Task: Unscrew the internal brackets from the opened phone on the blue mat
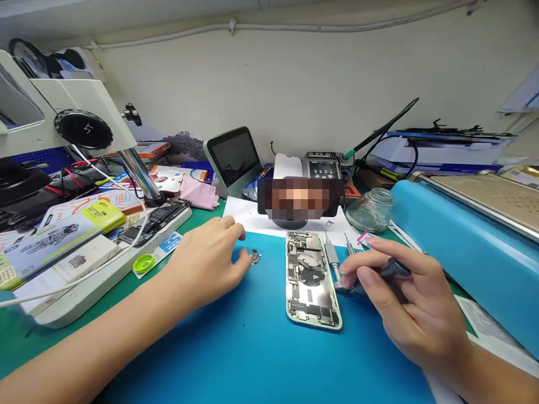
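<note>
An opened phone [310, 286] lies face-up on the blue mat, its battery, boards and round coil exposed inside a pale green frame. To its left, small loose phone parts [255, 257] sit beside the thumb of my left hand [214, 255]. The thumb and curled fingers of that hand are apart, with nothing visible between them. On the phone's right side my right hand [408, 297] is closed around a dark grey tool [396, 268], mostly hidden by the fingers. Two slim screwdrivers lie near its fingertips: a grey screwdriver [332, 255] and another screwdriver [349, 244].
Behind the phone, a dark screen on a round stand [290, 223] rests on white paper. A glass jar [370, 210] stands at right, near a blue roll-like surface [458, 247]. Boxes [63, 235] and a microscope stand [84, 120] occupy the left; a smart display [233, 157] is behind.
</note>
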Demonstrator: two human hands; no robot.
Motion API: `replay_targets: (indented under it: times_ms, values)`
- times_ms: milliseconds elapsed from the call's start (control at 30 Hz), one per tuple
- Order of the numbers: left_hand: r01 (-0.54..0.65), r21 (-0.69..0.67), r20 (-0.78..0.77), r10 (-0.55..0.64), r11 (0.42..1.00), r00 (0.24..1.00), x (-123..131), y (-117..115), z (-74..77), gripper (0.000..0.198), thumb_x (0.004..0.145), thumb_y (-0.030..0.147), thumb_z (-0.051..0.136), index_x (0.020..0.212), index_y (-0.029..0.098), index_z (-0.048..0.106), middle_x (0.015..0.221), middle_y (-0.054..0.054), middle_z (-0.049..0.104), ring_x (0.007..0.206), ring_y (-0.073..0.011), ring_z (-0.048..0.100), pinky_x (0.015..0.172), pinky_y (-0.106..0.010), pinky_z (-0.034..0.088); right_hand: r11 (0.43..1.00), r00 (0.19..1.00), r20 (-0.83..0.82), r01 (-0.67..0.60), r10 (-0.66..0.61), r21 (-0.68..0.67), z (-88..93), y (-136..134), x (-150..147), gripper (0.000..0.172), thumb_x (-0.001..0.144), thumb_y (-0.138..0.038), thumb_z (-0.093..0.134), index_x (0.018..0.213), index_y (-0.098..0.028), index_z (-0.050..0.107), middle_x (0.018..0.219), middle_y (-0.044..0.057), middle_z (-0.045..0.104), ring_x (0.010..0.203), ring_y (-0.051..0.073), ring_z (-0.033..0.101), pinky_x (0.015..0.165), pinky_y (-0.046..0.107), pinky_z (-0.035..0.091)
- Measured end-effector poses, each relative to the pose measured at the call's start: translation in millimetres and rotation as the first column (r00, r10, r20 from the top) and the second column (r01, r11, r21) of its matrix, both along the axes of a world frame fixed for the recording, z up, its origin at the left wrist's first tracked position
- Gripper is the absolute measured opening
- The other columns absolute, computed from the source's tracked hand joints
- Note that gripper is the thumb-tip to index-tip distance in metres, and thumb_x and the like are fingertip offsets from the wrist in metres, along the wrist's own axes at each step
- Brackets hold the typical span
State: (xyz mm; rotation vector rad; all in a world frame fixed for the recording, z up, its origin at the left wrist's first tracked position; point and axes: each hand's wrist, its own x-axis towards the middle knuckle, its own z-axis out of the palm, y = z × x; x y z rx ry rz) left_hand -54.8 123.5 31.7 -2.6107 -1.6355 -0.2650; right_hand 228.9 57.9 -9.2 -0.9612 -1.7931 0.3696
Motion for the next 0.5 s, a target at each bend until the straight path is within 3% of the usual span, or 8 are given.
replay_targets:
  times_ms: [233, 500]
  values:
    - [0.065, -0.071, -0.101, -0.072, 0.995, 0.992, 2, -5, -5.7, 0.019, 0.092, 0.031, 0.050, 0.097, 0.018, 0.064, 0.096, -0.009, 0.066, 0.092, -0.0289, 0.066, 0.072, -0.040, 0.051, 1.000, 0.999, 0.053, -0.012, 0.013, -0.015, -5.2, -3, 6, 0.052, 0.101, -0.019, 0.056, 0.145, -0.045, 0.044, 0.096, -0.001, 0.074, 0.083, 0.021, 0.072, 0.076, 0.041, 0.061]
    - [0.125, -0.043, -0.148, -0.131, 0.991, 0.980, 7, -7, -12.0, 0.026, 0.101, 0.038, 0.048, 0.099, 0.017, 0.064, 0.099, -0.010, 0.066, 0.096, -0.0309, 0.067, 0.079, -0.045, 0.056, 0.996, 0.999, 0.024, 0.039, -0.037, -0.079, -0.7, 0, 4, 0.045, 0.102, -0.025, 0.056, 0.141, -0.045, 0.049, 0.092, 0.000, 0.075, 0.081, 0.022, 0.073, 0.077, 0.044, 0.063]
